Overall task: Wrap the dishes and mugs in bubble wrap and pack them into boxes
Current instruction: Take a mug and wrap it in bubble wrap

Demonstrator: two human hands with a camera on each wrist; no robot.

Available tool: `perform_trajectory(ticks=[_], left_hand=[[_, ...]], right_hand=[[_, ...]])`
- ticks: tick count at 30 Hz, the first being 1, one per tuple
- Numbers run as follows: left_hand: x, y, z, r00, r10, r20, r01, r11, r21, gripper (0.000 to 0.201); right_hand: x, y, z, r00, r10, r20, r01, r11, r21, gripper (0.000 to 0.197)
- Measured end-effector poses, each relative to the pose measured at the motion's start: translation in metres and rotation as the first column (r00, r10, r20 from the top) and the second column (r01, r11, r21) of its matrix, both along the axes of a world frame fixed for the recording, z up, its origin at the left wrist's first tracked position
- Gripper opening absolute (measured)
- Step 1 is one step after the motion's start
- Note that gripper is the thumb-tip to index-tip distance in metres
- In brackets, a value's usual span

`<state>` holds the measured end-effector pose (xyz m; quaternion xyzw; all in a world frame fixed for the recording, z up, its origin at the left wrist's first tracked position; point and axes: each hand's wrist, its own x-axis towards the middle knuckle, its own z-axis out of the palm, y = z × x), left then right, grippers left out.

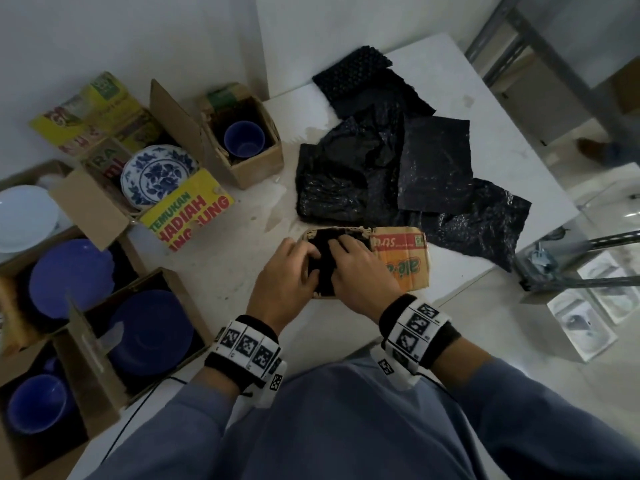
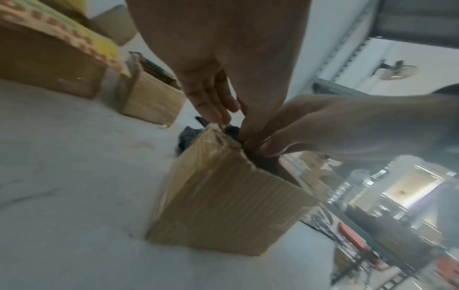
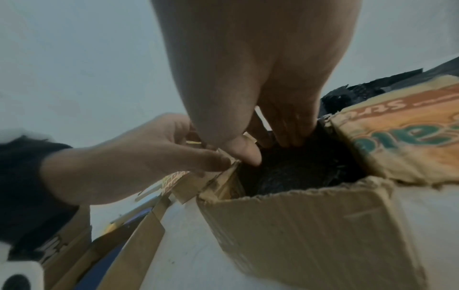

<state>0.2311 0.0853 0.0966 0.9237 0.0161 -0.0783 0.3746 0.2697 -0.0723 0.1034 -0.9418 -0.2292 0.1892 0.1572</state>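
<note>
A small cardboard box (image 1: 401, 261) with an orange printed flap stands on the white table in front of me. Inside it sits a bundle wrapped in black bubble wrap (image 1: 325, 268). My left hand (image 1: 291, 268) is at the box's left side, thumb and fingers pinching its rim (image 3: 223, 162). My right hand (image 1: 356, 268) reaches into the box from above, its fingers (image 3: 293, 133) fairly straight and pressing down on the black bundle (image 3: 298, 172). In the left wrist view the box (image 2: 223, 196) is seen from outside, with both hands at its top. What the wrap covers is hidden.
Loose black bubble wrap sheets (image 1: 433, 164) lie behind the box. On the left are open cartons holding a blue mug (image 1: 244, 138), a floral plate (image 1: 157, 174), blue plates (image 1: 72, 275), a white plate (image 1: 24, 216) and another blue mug (image 1: 36, 403). Metal shelving (image 1: 554, 46) stands beyond the table's right edge.
</note>
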Motion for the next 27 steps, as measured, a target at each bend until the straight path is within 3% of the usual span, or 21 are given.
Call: perform_trajectory(ticks=[3, 8, 12, 17, 20, 24, 27], left_hand=[[0.006, -0.020, 0.003, 0.989, -0.107, -0.098, 0.101, 0.993, -0.063, 0.042], [0.026, -0.037, -0.003, 0.970, -0.068, -0.235, 0.064, 0.998, -0.023, 0.046], [0.038, -0.040, -0.007, 0.910, -0.125, -0.395, 0.152, 0.988, 0.036, 0.065], [0.060, -0.042, -0.002, 0.825, -0.134, -0.549, 0.242, 0.962, 0.129, 0.058], [0.073, -0.038, -0.002, 0.745, -0.145, -0.652, 0.257, 0.963, 0.079, 0.064], [0.081, -0.032, 0.002, 0.707, -0.173, -0.685, 0.280, 0.959, 0.047, 0.063], [0.082, -0.030, 0.009, 0.692, -0.164, -0.703, 0.178, 0.983, -0.055, 0.051]], right_hand=[[0.001, -0.002, -0.003, 0.995, -0.063, -0.079, 0.061, 0.998, -0.029, 0.039], [0.006, 0.001, -0.005, 0.977, -0.170, -0.130, 0.177, 0.983, 0.048, 0.035], [0.006, -0.001, -0.006, 0.969, -0.214, -0.122, 0.216, 0.976, 0.003, 0.034], [0.015, 0.006, -0.008, 0.910, -0.268, -0.317, 0.246, 0.963, -0.108, 0.049], [0.024, 0.009, -0.006, 0.846, -0.331, -0.418, 0.303, 0.943, -0.135, 0.059], [0.029, 0.016, -0.001, 0.809, -0.322, -0.492, 0.286, 0.946, -0.150, 0.073], [0.031, 0.014, -0.002, 0.796, -0.376, -0.474, 0.361, 0.924, -0.126, 0.059]])
